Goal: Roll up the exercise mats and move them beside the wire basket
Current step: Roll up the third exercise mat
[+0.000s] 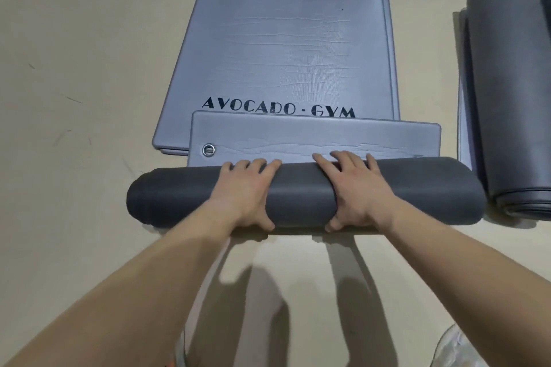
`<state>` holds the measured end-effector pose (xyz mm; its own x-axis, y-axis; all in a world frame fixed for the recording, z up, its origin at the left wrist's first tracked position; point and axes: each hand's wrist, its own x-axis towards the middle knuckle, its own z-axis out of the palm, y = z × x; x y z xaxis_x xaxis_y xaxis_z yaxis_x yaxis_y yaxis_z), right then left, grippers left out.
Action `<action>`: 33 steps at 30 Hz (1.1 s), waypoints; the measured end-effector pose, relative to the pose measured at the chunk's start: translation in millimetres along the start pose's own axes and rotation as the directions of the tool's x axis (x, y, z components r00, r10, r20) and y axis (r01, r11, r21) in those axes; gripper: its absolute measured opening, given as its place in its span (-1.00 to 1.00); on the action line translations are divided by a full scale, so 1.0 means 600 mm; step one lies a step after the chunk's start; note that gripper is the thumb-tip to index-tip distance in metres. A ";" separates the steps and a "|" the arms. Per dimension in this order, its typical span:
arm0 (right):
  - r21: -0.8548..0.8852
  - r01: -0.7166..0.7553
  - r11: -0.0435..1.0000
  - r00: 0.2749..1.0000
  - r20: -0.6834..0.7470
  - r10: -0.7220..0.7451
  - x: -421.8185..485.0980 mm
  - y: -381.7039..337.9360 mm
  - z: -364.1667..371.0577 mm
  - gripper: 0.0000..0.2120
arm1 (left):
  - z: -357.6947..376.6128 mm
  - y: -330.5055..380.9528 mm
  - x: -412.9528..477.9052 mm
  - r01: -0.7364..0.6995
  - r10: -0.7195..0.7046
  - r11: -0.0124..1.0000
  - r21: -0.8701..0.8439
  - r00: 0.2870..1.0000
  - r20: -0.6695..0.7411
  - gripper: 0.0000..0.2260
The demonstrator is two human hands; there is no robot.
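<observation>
mat: we've got the dark roll [304,197] crosswise on the floor [74,74], its loose end lapping the flat mat [283,39].
left hand [243,191]: curled over the roll, thumb on the near side.
right hand [356,188]: same grip.
other roll [507,98]: off to the right, apart.

The floor [74,39] is smooth, matte and pale cream, with no seams or tiles showing. Toward its left side lie a few thin dark scuff marks [73,100] — short, scattered strokes. Soft grey shadows [262,301] fall across its near middle — blurred at their edges, under even, diffuse light.
</observation>
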<state>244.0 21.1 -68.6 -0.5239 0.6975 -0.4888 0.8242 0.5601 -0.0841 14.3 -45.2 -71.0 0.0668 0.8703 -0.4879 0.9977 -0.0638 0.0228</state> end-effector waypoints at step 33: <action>-0.134 0.096 0.986 0.994 0.074 -0.086 0.012 0.001 -0.039 0.36 | 0.034 -0.010 -0.049 0.020 -0.020 1.000 -0.009 1.000 -0.001 0.35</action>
<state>235.7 37.0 -51.7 -0.5759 0.6117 -0.5424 0.7339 0.6791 -0.0133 6.0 -80.6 -74.8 0.0470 0.8721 -0.4870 0.9989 -0.0420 0.0212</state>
